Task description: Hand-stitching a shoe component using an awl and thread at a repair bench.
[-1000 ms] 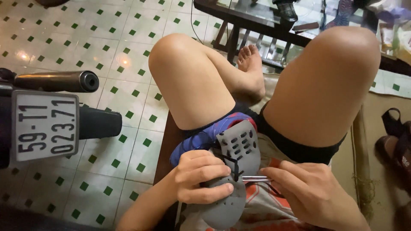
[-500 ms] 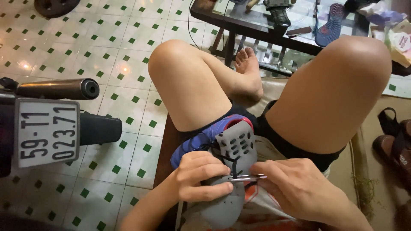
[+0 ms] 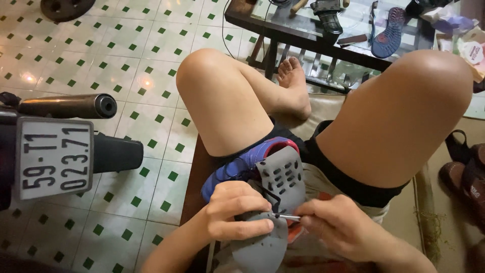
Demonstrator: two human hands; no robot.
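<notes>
**Stitching a shoe sole on the lap**

Holding a blue and red sports shoe (image 3: pixel 242 169) sole-up across the lap, the person sits with both knees raised and works at its grey rubber outsole (image 3: pixel 280 187), which is patterned with dark oval slots. The left hand (image 3: pixel 237 217) is wrapped around the near part of the sole, fingers curled tight and thumb pressed on the grey rubber. The right hand (image 3: pixel 343 230) has its fingertips pinched together on the end of a thin metal needle or awl (image 3: pixel 285 217), which lies almost level with its tip touching the sole just beside the left thumb. A dark thread seems to run up from that spot, though it is too fine to be sure.

A glass-topped table (image 3: pixel 283 28) stands beyond the bare foot (image 3: pixel 294 83), with a loose blue insole (image 3: pixel 388 33) and a dark shoe (image 3: pixel 328 15) on it. At the left, over the green and white tiled floor (image 3: pixel 126 55), a motorbike's exhaust pipe (image 3: pixel 68 106) and white number plate (image 3: pixel 54 156) come into view. Brown sandals (image 3: pixel 462 167) lie at the right edge.

The main risk, as I judge it, is the point slipping: the tip sits very close to the left thumb, and a hard push through stiff rubber could drive it into the skin. The shoe rests only on the lap and in one hand, so it could twist under pressure and bend the needle.
</notes>
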